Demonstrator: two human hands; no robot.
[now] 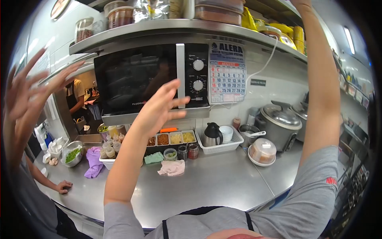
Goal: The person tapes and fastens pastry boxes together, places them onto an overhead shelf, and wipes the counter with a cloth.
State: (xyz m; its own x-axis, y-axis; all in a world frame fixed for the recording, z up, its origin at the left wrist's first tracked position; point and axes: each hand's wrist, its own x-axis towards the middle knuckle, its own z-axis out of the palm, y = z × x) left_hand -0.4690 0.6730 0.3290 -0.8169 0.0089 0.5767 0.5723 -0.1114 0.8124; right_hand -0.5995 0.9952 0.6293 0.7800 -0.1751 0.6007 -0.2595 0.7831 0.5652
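My left hand (161, 105) is raised in front of the microwave oven (137, 75), its fingers spread and nothing in them. From this view I cannot tell whether it touches the oven's white handle (180, 75). My right arm stretches high up past the right end of the steel shelf (159, 32). Only the base of my right hand (301, 3) shows at the top edge; its fingers are cut off. Yellow packs (283, 30) sit on the shelf, left of that arm.
At the left, a co-worker's blurred hands (30, 87) are raised, and another hand (63, 187) rests on the steel counter (207, 187). Topping trays (163, 139), a white basket (221, 148), a rice cooker (278, 123) and a covered dish (262, 152) stand along the back.
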